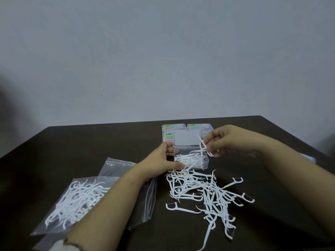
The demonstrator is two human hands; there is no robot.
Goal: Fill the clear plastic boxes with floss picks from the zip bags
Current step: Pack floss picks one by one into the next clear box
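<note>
An open clear plastic box (pixel 205 163) stands mid-table with its lid (pixel 186 139) raised behind it and several white floss picks inside. My left hand (pixel 159 161) grips the box's left side. Just above the box's right edge, my right hand (pixel 226 140) pinches a few floss picks (pixel 202 144). A loose heap of floss picks (pixel 206 192) lies on the table in front of the box. At the left lies a zip bag (pixel 79 198) holding many picks, with a flat, seemingly empty zip bag (pixel 146 200) partly under my left forearm.
Closed clear boxes with coloured labels (pixel 173 128) sit behind the open box, near the table's far edge. The dark brown table (pixel 81 142) ends at a plain grey wall. A pale object (pixel 310 158) shows at the right edge, behind my right arm.
</note>
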